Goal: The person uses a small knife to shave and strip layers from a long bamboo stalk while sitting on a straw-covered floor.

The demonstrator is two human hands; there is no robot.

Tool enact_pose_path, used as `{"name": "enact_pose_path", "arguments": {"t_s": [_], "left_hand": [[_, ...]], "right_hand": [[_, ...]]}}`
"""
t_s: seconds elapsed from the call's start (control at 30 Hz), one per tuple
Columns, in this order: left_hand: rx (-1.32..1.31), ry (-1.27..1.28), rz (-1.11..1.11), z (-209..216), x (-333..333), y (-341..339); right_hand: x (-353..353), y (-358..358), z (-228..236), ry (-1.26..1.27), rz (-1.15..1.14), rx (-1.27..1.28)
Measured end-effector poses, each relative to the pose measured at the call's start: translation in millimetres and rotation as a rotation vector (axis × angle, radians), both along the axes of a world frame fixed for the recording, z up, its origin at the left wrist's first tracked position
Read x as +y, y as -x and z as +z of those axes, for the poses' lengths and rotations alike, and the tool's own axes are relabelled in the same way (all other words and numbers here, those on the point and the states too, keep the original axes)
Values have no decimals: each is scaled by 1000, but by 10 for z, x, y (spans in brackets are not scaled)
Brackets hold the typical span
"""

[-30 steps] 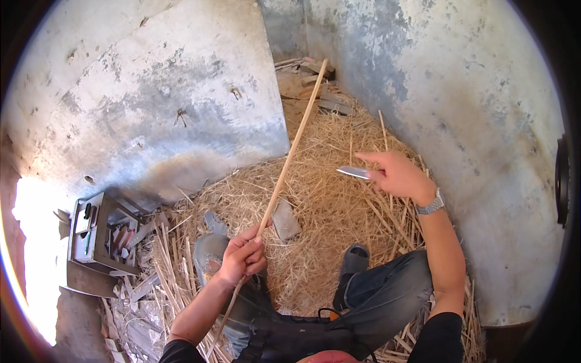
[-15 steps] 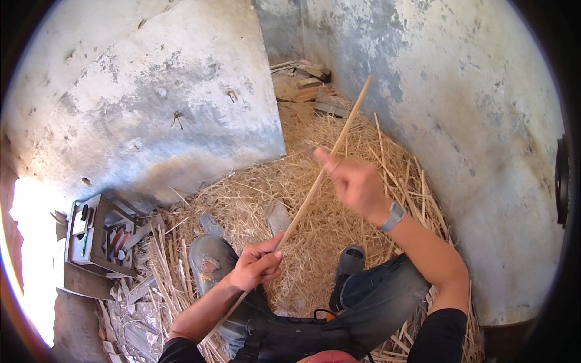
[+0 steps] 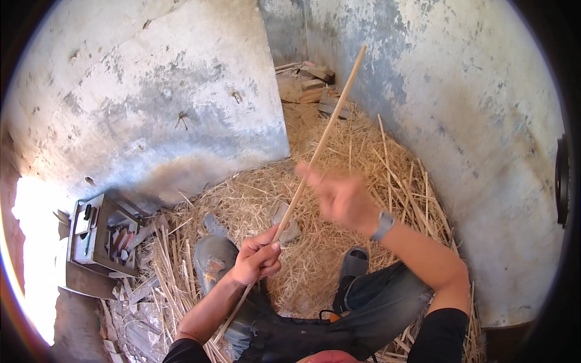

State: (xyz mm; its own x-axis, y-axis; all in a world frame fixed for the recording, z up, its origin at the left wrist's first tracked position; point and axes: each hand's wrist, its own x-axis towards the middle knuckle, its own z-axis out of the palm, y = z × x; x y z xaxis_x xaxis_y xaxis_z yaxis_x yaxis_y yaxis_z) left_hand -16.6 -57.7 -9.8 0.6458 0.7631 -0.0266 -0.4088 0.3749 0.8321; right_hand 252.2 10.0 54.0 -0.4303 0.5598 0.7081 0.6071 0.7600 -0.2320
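A long, thin, pale wooden stick (image 3: 332, 124) runs slantwise from beside my left forearm up toward the far wall. My left hand (image 3: 256, 261) is closed around its lower part, thumb on top, above my left knee. Farther along, my right hand (image 3: 346, 202) is at the stick's middle, with the thumb side against or just over it. The right fingers look curled, but motion blurs them, and whatever they grip cannot be made out. A grey watch (image 3: 384, 225) is on my right wrist.
Straw and shavings (image 3: 327, 260) cover the floor around my legs. A small wooden cabinet (image 3: 100, 236) with odds and ends stands at the left. Loose sticks (image 3: 172, 266) lie near it, more along the right wall (image 3: 484, 151). Bricks (image 3: 315, 81) are piled in the far corner.
My right hand has come down and left along the stick, nearer to my left hand. The stick's far end has risen and tilted more upright. My left hand keeps its hold.
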Motion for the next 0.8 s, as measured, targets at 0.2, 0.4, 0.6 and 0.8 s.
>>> {"name": "enact_pose_path", "arguments": {"t_s": [0.2,0.4,0.6,0.8], "left_hand": [[-1,26,-80,70,-56,31],[-210,197,-122,-67,-56,155],[-351,239,-206,-125,-35,137],[-493,309,-210,-151,-52,133]], "right_hand": [[62,-101,35,-183,-157,193],[87,-80,123,-121,-102,181],[-218,76,-5,-171,-63,44],[60,-97,138,-131,-136,230]]}}
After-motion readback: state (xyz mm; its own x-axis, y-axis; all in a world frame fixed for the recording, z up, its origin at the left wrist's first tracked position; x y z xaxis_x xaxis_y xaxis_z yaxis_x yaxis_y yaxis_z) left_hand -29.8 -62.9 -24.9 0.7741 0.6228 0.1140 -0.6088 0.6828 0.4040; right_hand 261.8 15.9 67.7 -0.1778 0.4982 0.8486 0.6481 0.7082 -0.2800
